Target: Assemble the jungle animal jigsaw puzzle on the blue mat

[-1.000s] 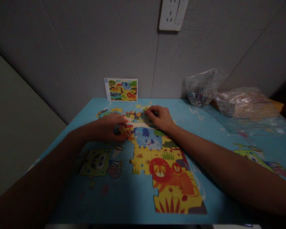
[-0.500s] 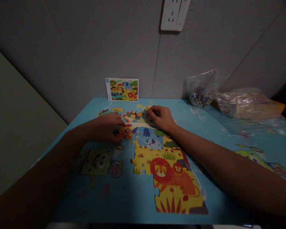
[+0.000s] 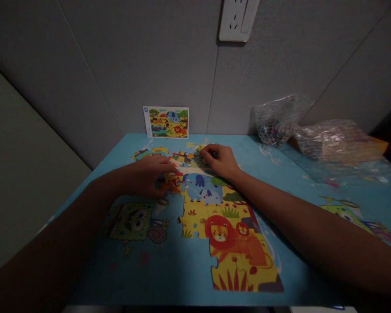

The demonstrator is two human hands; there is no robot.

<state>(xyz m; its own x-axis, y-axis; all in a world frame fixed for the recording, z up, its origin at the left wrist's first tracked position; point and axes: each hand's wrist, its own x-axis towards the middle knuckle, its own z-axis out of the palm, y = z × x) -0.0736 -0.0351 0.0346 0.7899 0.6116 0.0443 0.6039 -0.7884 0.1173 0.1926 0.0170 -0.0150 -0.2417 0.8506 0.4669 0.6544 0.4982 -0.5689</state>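
1. Blue tabletop [image 3: 114, 265] runs beneath my left forearm; its surface shows between that arm and the jagged left edge of the joined puzzle.
2. Behind my left hand [image 3: 145, 174], colourful pieces [image 3: 156, 151] lie near the back, partly covered by it.
3. My left thumb and fingers stand apart around the orange tiger piece [image 3: 176, 184]; I cannot tell if they pinch it. Both hand and piece are a little farther right than a moment ago, the piece now right up by the elephants' left edge.
4. The picture card [image 3: 167, 122] stands upright against the wall [image 3: 107, 56].
5. The joined puzzle [image 3: 230, 213], with elephants and lions, stretches toward me, its lower right border beside my right forearm.
6. My right hand [image 3: 220, 163] stays where it was, thumb and index tips close together at the yellow-green pieces [image 3: 200, 160]; whether they grip one, I can't tell.
7. Blue surface separates my right forearm from the clear plastic bags [image 3: 339, 141].
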